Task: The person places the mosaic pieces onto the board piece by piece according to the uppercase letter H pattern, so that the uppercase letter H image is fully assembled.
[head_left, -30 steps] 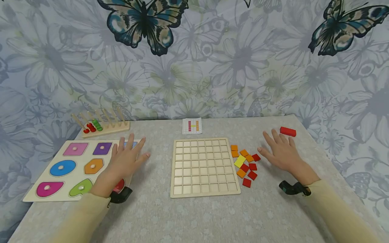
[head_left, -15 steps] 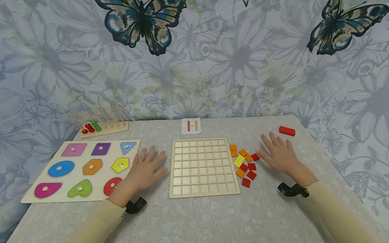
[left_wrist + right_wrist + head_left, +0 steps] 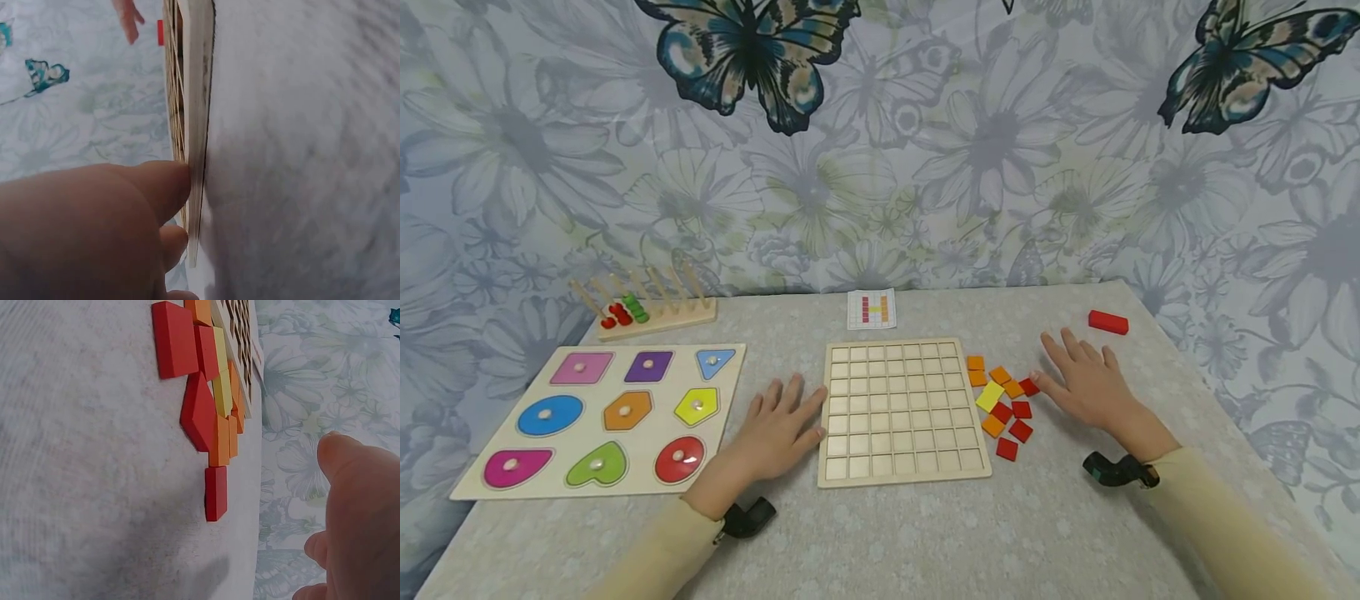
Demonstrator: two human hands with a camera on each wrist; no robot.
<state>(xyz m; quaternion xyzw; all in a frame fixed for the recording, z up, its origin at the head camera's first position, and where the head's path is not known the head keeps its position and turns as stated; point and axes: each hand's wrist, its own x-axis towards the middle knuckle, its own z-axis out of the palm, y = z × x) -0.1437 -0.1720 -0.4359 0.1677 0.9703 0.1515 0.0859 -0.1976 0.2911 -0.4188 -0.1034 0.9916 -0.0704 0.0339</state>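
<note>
A: Read left to right from the grid board point(image 3: 904, 412).

B: Left of it, the shape puzzle point(image 3: 592, 417). At its left edge, left grip point(image 3: 775, 437): fingers spread, tips touching the rim, nothing grasped. Behind it, the pattern card point(image 3: 871, 309). Along and off its right edge, loose square tiles point(image 3: 1002, 412) in orange, yellow, red. Further right, right grip point(image 3: 1090, 387): spread, holding nothing, above the surface point(image 3: 887, 542).

A: Best handling?

B: My judgement: steady the rim with light, even contact; a hard push rightward could skid the board into the tiles. Keep the right grip high enough not to scatter them.

A: Against half a second ago?

B: Left grip then stood short of the board; that gap has closed. Board and tiles look unmoved; right grip nearly unchanged.
</note>
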